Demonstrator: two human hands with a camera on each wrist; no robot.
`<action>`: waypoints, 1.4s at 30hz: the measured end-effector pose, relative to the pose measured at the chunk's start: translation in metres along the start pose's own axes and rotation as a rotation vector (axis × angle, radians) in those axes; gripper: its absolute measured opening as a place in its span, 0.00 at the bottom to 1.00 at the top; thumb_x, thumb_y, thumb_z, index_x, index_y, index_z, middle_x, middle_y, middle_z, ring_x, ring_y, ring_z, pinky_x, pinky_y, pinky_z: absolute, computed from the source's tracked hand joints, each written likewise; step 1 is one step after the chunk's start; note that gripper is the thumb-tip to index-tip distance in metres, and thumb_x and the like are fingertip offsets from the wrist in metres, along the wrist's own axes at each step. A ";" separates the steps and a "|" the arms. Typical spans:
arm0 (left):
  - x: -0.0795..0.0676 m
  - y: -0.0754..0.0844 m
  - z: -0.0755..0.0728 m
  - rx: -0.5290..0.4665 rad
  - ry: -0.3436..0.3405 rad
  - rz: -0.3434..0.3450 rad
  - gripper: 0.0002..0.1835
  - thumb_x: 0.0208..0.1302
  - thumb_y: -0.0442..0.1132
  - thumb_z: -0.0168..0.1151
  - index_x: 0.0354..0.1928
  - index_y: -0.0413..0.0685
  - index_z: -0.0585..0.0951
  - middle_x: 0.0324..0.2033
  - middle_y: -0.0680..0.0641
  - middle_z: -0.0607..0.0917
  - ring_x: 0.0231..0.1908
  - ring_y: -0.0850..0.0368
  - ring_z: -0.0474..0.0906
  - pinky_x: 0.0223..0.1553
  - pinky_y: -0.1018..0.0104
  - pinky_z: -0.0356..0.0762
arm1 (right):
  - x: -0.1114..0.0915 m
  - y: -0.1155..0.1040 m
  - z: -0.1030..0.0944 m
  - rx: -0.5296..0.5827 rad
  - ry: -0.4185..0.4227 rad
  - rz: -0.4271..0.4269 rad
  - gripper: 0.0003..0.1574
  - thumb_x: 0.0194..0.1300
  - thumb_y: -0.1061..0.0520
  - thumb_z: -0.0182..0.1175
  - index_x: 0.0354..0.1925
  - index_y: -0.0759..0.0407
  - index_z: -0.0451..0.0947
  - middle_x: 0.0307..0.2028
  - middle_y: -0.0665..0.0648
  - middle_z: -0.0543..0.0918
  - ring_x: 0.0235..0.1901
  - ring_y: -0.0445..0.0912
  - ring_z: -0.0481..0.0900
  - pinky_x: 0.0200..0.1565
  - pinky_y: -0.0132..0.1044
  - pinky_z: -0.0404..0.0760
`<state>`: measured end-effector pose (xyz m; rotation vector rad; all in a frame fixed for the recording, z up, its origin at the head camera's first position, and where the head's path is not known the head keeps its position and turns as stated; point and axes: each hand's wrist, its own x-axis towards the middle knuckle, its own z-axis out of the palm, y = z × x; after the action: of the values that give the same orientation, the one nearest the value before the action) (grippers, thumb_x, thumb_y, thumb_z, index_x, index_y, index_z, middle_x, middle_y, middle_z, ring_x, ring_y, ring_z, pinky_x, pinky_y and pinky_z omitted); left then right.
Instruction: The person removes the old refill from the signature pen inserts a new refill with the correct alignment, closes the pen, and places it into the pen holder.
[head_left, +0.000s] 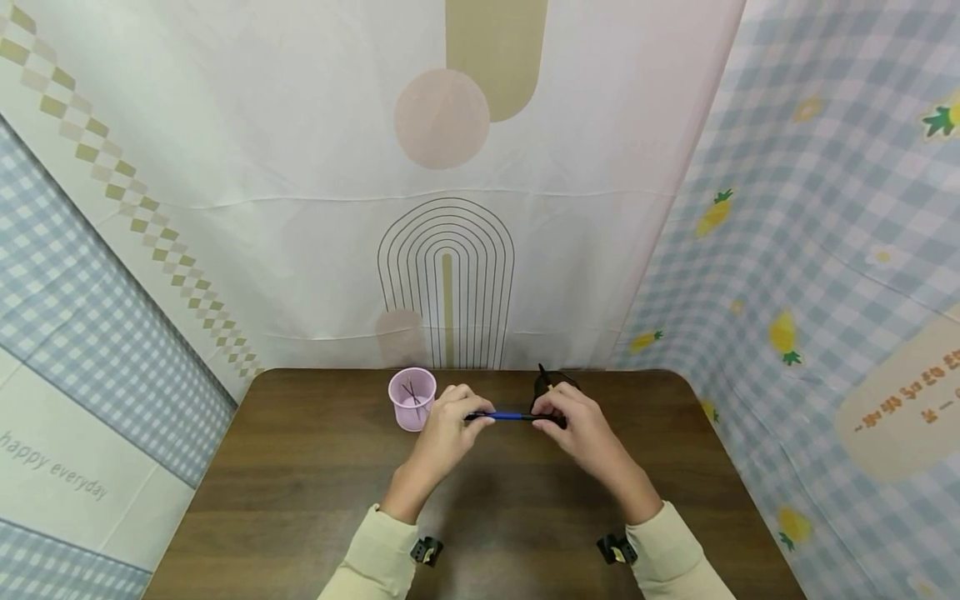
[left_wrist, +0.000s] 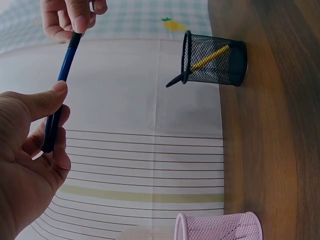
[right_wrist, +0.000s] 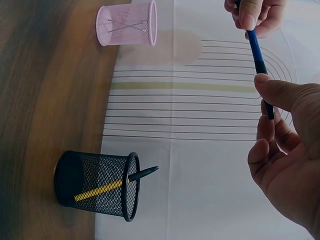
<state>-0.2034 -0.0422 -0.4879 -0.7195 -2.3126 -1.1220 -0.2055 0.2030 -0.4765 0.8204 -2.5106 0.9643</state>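
Pinching a blue pen (head_left: 508,416) near both ends, the left hand (head_left: 447,421) and the right hand (head_left: 581,425) hold it in the air above the tabletop (head_left: 315,475), toward the far edge and slightly right of its middle. We see the fingers of each hand closed to about the pen's own thickness, thumb opposite fingertips, with nothing else in their hold.

We judge that the slim barrel could roll or slip away if either pinch loosens, and it would then drop onto the hard surface. If the hands twist or pull against each other, such narrow grips might slide along it. The black mesh cup (right_wrist: 95,182) is near the right hand, so a careless sweep could tip it and spill the yellow-and-black pen (right_wrist: 144,173) leaning inside. The pink mesh cup (head_left: 411,418), just beside the left hand and holding thin dark sticks (head_left: 409,388), looks just as easy to knock.

We have a brown wood-grain surface with rounded far corners; both cups stand upright by the far edge, pink left of its middle, black right. Beyond it hangs a white cloth (head_left: 315,167) printed with nested arches, while a blue-checked cloth (head_left: 787,208) with pineapples closes the right side.
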 end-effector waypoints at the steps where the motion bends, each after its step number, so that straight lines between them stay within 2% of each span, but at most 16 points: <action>1: 0.000 0.000 0.000 -0.002 0.002 0.000 0.09 0.53 0.29 0.78 0.33 0.49 0.89 0.29 0.54 0.83 0.34 0.57 0.76 0.36 0.66 0.74 | 0.000 0.000 0.000 -0.001 0.004 0.000 0.15 0.56 0.64 0.76 0.39 0.50 0.83 0.36 0.46 0.79 0.36 0.38 0.76 0.37 0.32 0.80; 9: 0.000 0.001 -0.001 -0.016 0.005 -0.005 0.07 0.54 0.31 0.78 0.33 0.49 0.89 0.29 0.54 0.83 0.35 0.57 0.76 0.36 0.66 0.74 | -0.001 0.000 -0.001 -0.008 0.017 0.017 0.17 0.54 0.61 0.78 0.42 0.54 0.84 0.39 0.47 0.81 0.36 0.39 0.76 0.38 0.33 0.80; 12: 0.001 0.000 -0.001 -0.019 -0.003 -0.015 0.07 0.55 0.31 0.78 0.33 0.49 0.89 0.30 0.54 0.83 0.35 0.58 0.77 0.36 0.66 0.74 | -0.001 0.002 -0.002 0.001 0.001 0.038 0.15 0.58 0.59 0.77 0.44 0.55 0.85 0.39 0.47 0.81 0.35 0.38 0.75 0.37 0.33 0.79; 16: 0.001 0.000 -0.001 -0.017 -0.005 -0.016 0.06 0.56 0.32 0.77 0.33 0.50 0.89 0.30 0.54 0.83 0.35 0.58 0.77 0.37 0.66 0.75 | 0.000 0.003 -0.004 -0.005 -0.048 0.078 0.10 0.67 0.55 0.70 0.47 0.50 0.87 0.37 0.43 0.82 0.33 0.37 0.73 0.34 0.32 0.75; 21: 0.000 0.000 -0.001 -0.022 0.006 0.000 0.07 0.54 0.31 0.78 0.33 0.49 0.89 0.30 0.54 0.83 0.35 0.57 0.77 0.36 0.66 0.75 | 0.001 0.003 -0.005 0.002 -0.098 0.096 0.06 0.70 0.55 0.67 0.44 0.48 0.89 0.34 0.42 0.83 0.31 0.35 0.72 0.34 0.32 0.74; 32: -0.001 0.000 0.000 -0.016 0.017 0.028 0.09 0.52 0.30 0.79 0.33 0.48 0.89 0.29 0.53 0.83 0.34 0.57 0.76 0.36 0.66 0.74 | 0.000 0.001 -0.003 0.030 -0.100 0.083 0.04 0.67 0.57 0.69 0.41 0.50 0.87 0.33 0.42 0.81 0.28 0.35 0.69 0.30 0.31 0.73; 37: -0.001 0.001 0.001 -0.020 0.018 0.026 0.08 0.52 0.29 0.79 0.33 0.47 0.89 0.29 0.52 0.83 0.34 0.57 0.76 0.36 0.66 0.74 | 0.000 0.000 -0.002 0.037 -0.066 0.062 0.08 0.63 0.60 0.72 0.40 0.48 0.85 0.33 0.43 0.79 0.28 0.35 0.70 0.29 0.31 0.74; 42: -0.002 0.001 0.001 -0.008 0.008 0.023 0.07 0.53 0.31 0.78 0.33 0.48 0.89 0.30 0.52 0.83 0.35 0.57 0.76 0.37 0.66 0.75 | -0.002 0.000 0.002 0.020 -0.026 0.033 0.15 0.58 0.64 0.75 0.39 0.49 0.83 0.35 0.45 0.79 0.32 0.37 0.72 0.34 0.31 0.77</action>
<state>-0.2018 -0.0413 -0.4890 -0.7421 -2.2887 -1.1223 -0.2036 0.2028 -0.4787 0.8052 -2.5484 0.9978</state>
